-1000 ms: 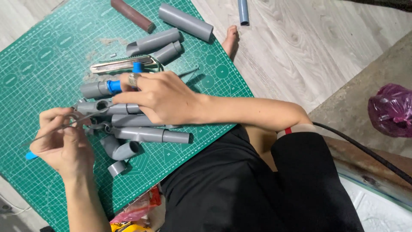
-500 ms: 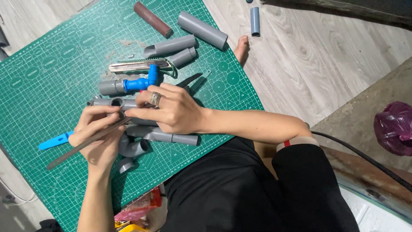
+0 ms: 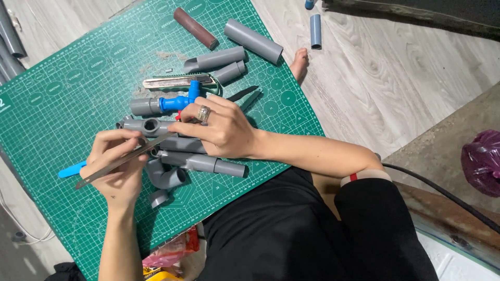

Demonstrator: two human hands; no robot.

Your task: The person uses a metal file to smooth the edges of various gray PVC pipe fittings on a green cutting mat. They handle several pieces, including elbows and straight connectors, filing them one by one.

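Observation:
My left hand (image 3: 117, 166) is shut on a thin flat metal strip (image 3: 101, 171) that slants up to the right. The strip's upper end meets the thumb of my right hand (image 3: 219, 127), which wears a ring. That hand grips a grey pipe (image 3: 182, 144) in a pile of grey fittings on the green cutting mat (image 3: 78, 78). A grey tee fitting (image 3: 148, 126) lies just left of its fingertips. Below it are a longer grey pipe (image 3: 208, 164) and a grey elbow (image 3: 164, 177). A blue valve piece (image 3: 179, 101) lies just above the right hand.
A utility knife (image 3: 177, 81), several grey pipe lengths (image 3: 253, 40) and a brown tube (image 3: 195, 27) lie farther up the mat. A blue handle (image 3: 70, 169) lies left of my left hand. A short pipe (image 3: 315, 30), purple bag (image 3: 482, 161) and black cable (image 3: 442, 192) are on the floor.
My left hand has come in from the left with the metal strip, bringing its tip to the pipes under my right hand. The right hand has stayed on the pile.

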